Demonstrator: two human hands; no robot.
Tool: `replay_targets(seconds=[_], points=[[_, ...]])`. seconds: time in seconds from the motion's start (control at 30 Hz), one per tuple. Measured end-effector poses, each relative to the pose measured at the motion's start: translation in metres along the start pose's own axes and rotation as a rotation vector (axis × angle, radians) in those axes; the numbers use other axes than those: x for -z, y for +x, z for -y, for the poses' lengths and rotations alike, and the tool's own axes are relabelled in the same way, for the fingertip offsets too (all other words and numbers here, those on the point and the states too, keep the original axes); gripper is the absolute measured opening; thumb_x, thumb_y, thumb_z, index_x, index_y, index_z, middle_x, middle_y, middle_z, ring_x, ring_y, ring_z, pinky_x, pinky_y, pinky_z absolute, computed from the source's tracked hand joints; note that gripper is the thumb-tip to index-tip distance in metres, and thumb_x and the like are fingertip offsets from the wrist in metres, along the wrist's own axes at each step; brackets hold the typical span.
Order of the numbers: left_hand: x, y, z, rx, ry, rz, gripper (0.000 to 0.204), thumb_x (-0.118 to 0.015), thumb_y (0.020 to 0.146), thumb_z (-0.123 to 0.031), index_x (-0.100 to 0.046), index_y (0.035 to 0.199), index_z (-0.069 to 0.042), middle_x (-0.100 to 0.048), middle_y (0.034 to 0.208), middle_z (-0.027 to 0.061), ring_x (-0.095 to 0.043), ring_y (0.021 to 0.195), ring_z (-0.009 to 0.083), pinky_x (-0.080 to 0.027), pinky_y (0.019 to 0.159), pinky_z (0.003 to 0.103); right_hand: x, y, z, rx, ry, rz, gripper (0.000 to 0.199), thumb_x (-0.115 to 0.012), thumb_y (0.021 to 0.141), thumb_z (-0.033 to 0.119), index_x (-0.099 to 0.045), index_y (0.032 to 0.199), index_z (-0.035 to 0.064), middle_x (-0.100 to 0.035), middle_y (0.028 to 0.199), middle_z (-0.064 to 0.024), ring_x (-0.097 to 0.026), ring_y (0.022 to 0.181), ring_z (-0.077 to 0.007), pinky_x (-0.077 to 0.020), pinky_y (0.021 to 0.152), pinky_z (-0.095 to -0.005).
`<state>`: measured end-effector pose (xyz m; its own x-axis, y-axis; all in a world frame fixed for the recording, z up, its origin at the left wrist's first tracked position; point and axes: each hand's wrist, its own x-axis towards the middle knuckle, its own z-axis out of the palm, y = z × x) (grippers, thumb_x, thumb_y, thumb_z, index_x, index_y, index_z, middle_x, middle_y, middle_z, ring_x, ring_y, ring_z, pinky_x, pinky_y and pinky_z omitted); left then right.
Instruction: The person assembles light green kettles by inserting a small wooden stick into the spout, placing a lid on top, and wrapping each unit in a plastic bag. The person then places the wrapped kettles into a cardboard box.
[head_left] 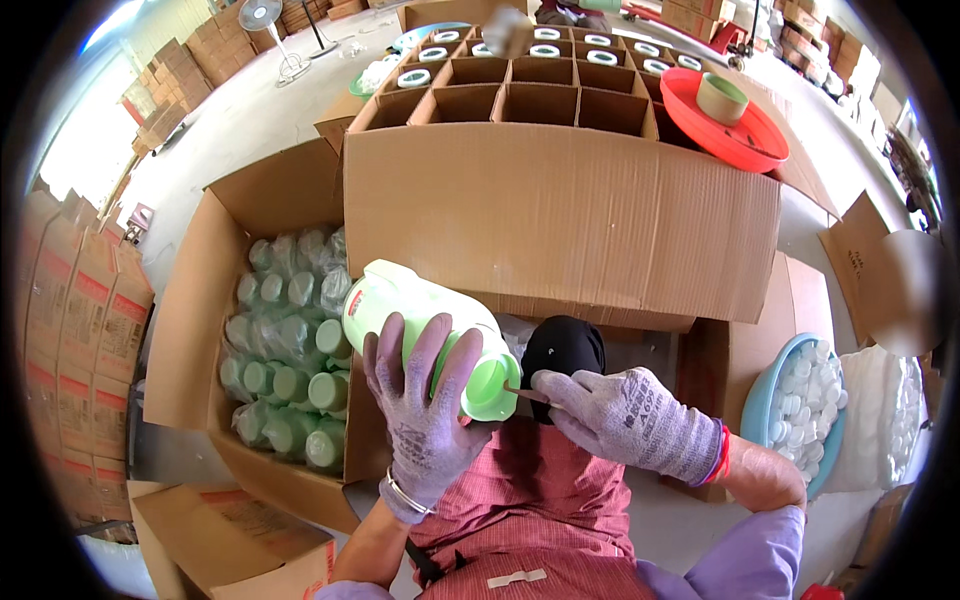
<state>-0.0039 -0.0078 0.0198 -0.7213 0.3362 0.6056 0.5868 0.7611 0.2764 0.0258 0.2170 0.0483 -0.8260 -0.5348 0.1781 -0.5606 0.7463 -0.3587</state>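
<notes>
A pale green plastic jug (430, 310) lies tilted over my lap, its open round mouth facing me and to the right. My left hand (425, 415), in a grey-purple work glove, grips it near the mouth, fingers stretched along its side and thumb below. My right hand (635, 415), gloved likewise, is closed on a thin, knife-like blade (527, 394). The blade's tip meets the right side of the jug's rim. Behind the right fingers shows a black rounded shape (563, 350); I cannot tell what it is.
Ahead stands a large divided carton (560, 210), with white-rimmed jugs in its far cells. A red tray (680, 100) bearing a tape roll (722, 98) rests on its right corner. Bagged green bottles (290, 350) fill the left carton. A blue basin (757, 400) of white caps sits right.
</notes>
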Motion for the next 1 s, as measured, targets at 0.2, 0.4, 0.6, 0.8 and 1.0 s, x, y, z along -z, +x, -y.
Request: replay_targets(seconds=[0.2,0.4,0.6,0.8,1.0], points=[[-0.007,-0.004,-0.001,-0.057,0.148,0.057,0.066,-0.085,0.064,-0.031,-0.059,0.122,-0.012,-0.05,0.132,0.0104,-0.038,0.13,0.0455,-0.027,0.108,0.063,-0.014,0.008,-0.008,0.076,-0.12,0.025,0.015,-0.057,0.087,0.013,-0.056,0.096,0.002,-0.056,0.062,-0.0095,-0.063,0.051,-0.0248,-0.0489,0.043,-0.0366],[-0.017,-0.016,-0.005,-0.102,0.226,0.013,0.061,-0.084,0.066,-0.028,-0.061,0.121,-0.015,-0.05,0.133,0.0077,-0.036,0.131,0.0445,-0.025,0.11,0.065,-0.019,0.015,-0.002,-0.046,-0.168,0.147,0.014,-0.058,0.086,0.013,-0.054,0.093,0.0015,-0.059,0.06,-0.0096,-0.065,0.053,-0.0257,-0.0475,0.042,-0.037],[-0.037,-0.041,-0.001,-0.133,0.333,-0.056,0.047,-0.078,0.074,-0.029,-0.063,0.118,-0.025,-0.05,0.13,0.0022,-0.035,0.132,0.0418,-0.023,0.11,0.069,-0.031,0.006,0.006,-0.246,0.085,0.285,0.018,-0.054,0.087,0.013,-0.054,0.094,-0.0043,-0.065,0.068,-0.0162,-0.068,0.062,-0.0315,-0.0516,0.052,-0.0396],[-0.046,-0.064,0.005,-0.104,0.319,-0.144,0.045,-0.076,0.08,-0.038,-0.058,0.115,-0.016,-0.047,0.126,0.0052,-0.035,0.129,0.0427,-0.027,0.109,0.07,-0.069,-0.007,0.005,-0.27,0.347,0.232,0.023,-0.053,0.091,0.017,-0.058,0.096,-0.0044,-0.065,0.071,-0.0203,-0.068,0.069,-0.0345,-0.0532,0.06,-0.0432],[-0.054,-0.075,0.013,-0.091,0.4,-0.243,0.07,-0.072,0.083,-0.051,-0.046,0.125,-0.002,-0.042,0.128,0.0176,-0.039,0.125,0.0481,-0.035,0.103,0.067,-0.08,-0.005,0.01,-0.431,0.886,0.326,0.03,-0.047,0.1,0.022,-0.059,0.088,-0.0025,-0.065,0.066,-0.0168,-0.068,0.058,-0.0281,-0.0541,0.056,-0.0396]])
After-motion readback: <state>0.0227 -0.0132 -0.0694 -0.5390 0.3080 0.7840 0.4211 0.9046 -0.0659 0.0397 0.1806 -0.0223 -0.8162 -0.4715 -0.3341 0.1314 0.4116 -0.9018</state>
